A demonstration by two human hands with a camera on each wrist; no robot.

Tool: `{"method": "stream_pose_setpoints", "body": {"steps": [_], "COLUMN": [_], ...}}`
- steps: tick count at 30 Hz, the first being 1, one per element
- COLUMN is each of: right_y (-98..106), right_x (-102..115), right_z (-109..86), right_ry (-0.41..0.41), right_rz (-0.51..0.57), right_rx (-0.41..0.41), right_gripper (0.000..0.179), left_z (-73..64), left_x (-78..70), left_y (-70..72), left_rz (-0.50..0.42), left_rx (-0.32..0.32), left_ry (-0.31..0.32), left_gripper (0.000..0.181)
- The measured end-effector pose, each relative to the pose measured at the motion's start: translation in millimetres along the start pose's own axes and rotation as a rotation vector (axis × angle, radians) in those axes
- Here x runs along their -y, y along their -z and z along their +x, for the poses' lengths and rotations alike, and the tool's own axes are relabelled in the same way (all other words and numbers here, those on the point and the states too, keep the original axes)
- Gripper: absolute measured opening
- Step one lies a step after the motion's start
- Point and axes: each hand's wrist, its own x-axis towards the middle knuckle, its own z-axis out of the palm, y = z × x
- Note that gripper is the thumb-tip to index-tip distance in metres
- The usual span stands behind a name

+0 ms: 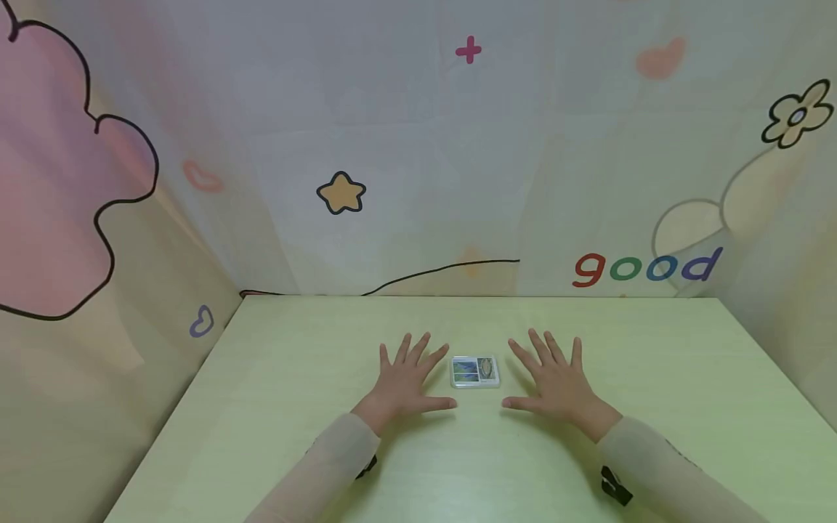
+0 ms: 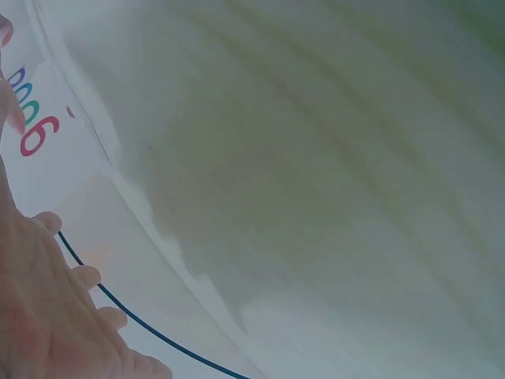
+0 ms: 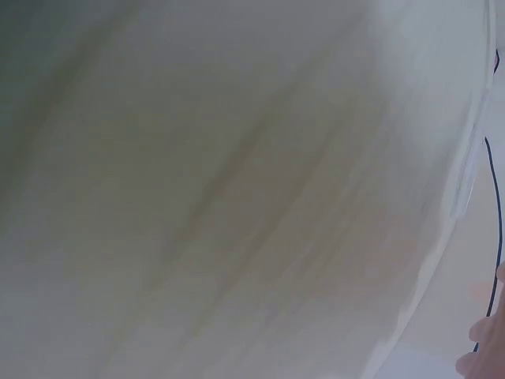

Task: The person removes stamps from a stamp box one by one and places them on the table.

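Note:
A small flat case (image 1: 475,372) with rounded corners lies on the table between the two hands, showing blue-green pictures and an oval picture under a clear cover. To its left, the left hand (image 1: 407,381) is spread with straight fingers, palm toward the table. The right hand (image 1: 554,381) mirrors it on the other side, fingers fanned out. Neither hand touches the case, and both hold nothing. In the left wrist view, part of the left hand (image 2: 47,308) shows at the lower left edge. Only a few fingertips of the right hand (image 3: 481,347) enter the right wrist view.
The pale green table (image 1: 294,363) reaches back to a printed cloth (image 1: 425,160) with a star, hearts and the word "good". More cloth hangs along the left and right sides. Dark strap pieces (image 1: 616,487) show below the light sleeves (image 1: 667,465).

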Motion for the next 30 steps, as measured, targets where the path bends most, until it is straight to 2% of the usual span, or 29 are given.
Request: {"method": "stream_pose_setpoints", "body": {"steps": [9, 20, 30], "right_y": [3.1, 4.2, 7.6], "right_x": [2.2, 3.9, 5.7], "right_z": [0.1, 3.4, 10.6], "right_ry": [-0.004, -0.005, 0.02], "right_rz": [-0.003, 0.001, 0.04], "right_rx": [0.007, 0.013, 0.006], "right_gripper": [0.096, 0.092, 0.091], "left_z": [0.3, 1.1, 8.0], "left_x": [-0.6, -0.1, -2.8], "left_y": [1.7, 5.2, 8.5], "left_rz": [0.009, -0.003, 0.008], "left_rx": [-0.024, 0.0, 0.018], "left_ry": [-0.032, -0.025, -0.017], "left_gripper": [0.092, 0.089, 0.088]}}
